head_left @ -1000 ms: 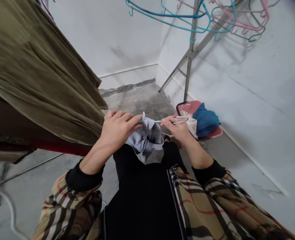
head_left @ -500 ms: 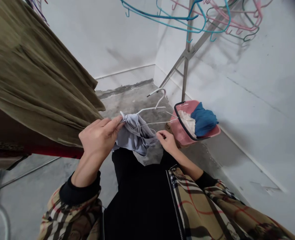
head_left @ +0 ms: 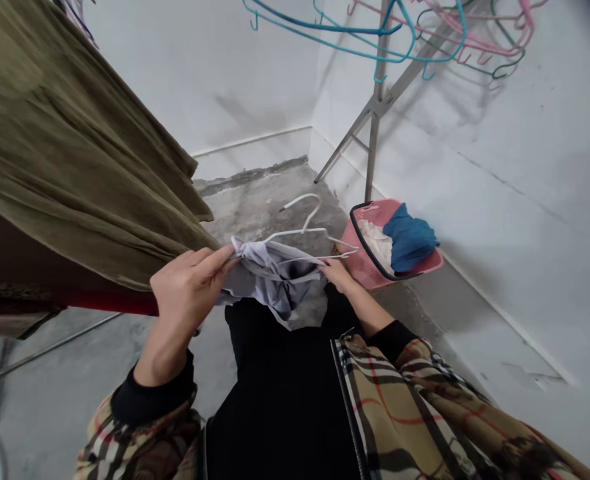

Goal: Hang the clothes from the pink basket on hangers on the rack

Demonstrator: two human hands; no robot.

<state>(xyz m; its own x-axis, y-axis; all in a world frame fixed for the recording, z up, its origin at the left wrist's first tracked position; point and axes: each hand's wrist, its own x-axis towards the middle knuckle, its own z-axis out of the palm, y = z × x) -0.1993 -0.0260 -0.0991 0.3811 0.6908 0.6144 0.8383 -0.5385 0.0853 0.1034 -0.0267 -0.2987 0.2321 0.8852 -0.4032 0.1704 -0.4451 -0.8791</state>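
While your left hand pinches cloth on the hanger's covered end, your right hand pinches cloth beside its still-bare end.

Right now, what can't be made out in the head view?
Head view:
Gray garment: full shape, bunched in its own folds.
Pink basket: bottom, hidden under white cloth and blue cloth.
Olive cloth: cut off by left and top edges.
Blue hangers: tops, cut by top edge.
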